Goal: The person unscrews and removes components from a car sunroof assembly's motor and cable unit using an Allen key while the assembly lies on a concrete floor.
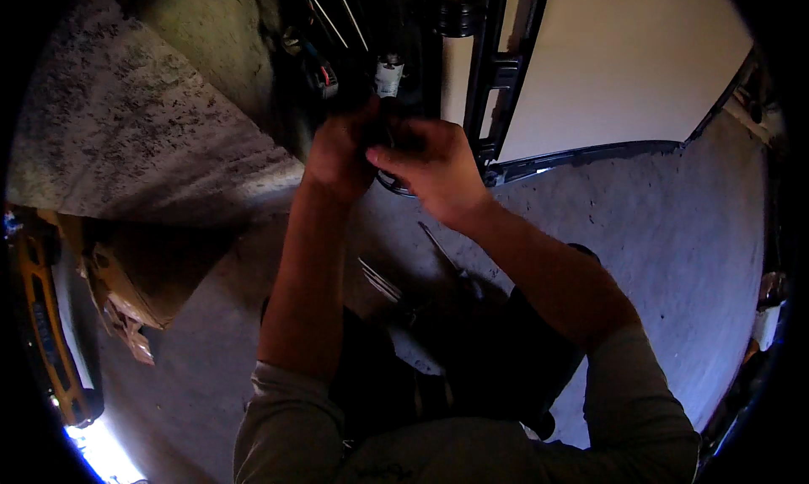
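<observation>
My left hand (339,157) and my right hand (431,159) are close together in front of a dark, open housing. Both have their fingers curled inward around something dark between them. Shadow hides what it is. Just beyond the fingers sits a small cylinder with a whitish label (388,77). To its left, a small grey part with a red spot (325,79) shows among the dark pieces. Pale wires (327,13) run down from the top. On the floor below my hands lie a thin tool like a screwdriver (442,250) and several thin, light strips (379,279).
A large pale panel with a black frame (619,71) stands at the right. A speckled board (135,121) slants in from the left, above an opened cardboard box (139,273). A yellow-and-black long object (44,324) is at the far left. Grey concrete floor (657,239) surrounds my legs.
</observation>
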The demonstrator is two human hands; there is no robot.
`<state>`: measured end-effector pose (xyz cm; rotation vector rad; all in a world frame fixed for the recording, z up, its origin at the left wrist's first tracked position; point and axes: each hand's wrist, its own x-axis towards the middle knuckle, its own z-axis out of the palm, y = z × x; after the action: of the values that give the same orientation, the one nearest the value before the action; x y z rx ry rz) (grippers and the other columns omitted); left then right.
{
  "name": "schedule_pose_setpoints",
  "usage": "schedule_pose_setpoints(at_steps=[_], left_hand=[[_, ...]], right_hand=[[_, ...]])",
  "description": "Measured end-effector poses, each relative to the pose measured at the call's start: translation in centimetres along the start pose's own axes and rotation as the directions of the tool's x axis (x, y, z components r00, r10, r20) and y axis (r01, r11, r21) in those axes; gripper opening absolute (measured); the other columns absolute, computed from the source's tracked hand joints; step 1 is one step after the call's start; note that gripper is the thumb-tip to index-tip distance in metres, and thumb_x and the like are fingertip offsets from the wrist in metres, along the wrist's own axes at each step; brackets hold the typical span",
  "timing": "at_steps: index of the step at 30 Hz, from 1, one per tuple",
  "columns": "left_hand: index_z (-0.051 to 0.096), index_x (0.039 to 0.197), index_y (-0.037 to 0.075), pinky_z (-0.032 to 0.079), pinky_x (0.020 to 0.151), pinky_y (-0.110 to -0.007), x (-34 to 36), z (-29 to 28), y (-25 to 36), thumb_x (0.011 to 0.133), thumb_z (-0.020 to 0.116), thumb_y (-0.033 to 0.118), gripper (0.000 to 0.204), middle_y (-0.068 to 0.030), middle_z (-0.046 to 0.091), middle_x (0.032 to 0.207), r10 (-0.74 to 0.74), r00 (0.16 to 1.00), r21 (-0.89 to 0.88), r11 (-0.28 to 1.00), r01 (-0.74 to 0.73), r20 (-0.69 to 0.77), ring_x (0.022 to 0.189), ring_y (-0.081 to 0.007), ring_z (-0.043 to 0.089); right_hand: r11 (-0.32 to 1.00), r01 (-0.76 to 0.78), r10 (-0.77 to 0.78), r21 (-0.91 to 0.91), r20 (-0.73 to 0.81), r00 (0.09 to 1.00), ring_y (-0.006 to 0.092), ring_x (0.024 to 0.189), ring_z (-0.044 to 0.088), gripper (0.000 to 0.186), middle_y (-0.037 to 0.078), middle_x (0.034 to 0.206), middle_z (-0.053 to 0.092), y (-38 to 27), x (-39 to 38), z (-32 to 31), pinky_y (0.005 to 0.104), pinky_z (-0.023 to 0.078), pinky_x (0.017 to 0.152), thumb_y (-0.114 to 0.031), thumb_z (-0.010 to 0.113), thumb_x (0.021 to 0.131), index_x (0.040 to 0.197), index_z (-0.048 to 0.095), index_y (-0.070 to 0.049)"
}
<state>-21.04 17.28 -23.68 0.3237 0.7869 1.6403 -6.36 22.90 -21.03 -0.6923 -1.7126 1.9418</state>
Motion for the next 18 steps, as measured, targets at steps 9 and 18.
schedule_pose_setpoints(at_steps=[9,18], left_hand=[[0.061,0.103,0.002,0.049,0.070,-0.030,0.0,0.5,-0.1,0.098,0.049,0.023,0.025,-0.0066,0.064,0.088,-0.091,0.988,-0.078,0.994,0.081,-0.124,0.075,-0.0172,0.060],[0.061,0.102,0.000,0.049,0.070,-0.033,-0.5,0.8,-0.2,0.099,0.047,0.023,0.027,-0.0082,0.064,0.090,0.105,0.991,0.266,0.961,-0.080,-0.079,0.079,-0.0189,0.060]], right_hand=[[0.909,-0.220,0.218,0.354,0.047,0.975,0.0118,0.052,0.053,0.037,0.005,0.066,0.057,-0.1,-1.8,0.4,0.0233,0.036,0.044,-0.043,0.058,0.092,0.082,0.056,-0.007],[0.622,-0.394,0.397,0.676,0.162,0.904,0.0117,0.048,0.044,0.027,-0.001,0.061,0.051,-0.5,-1.2,0.6,0.0246,0.029,0.043,-0.037,0.067,0.087,0.077,0.056,-0.014]])
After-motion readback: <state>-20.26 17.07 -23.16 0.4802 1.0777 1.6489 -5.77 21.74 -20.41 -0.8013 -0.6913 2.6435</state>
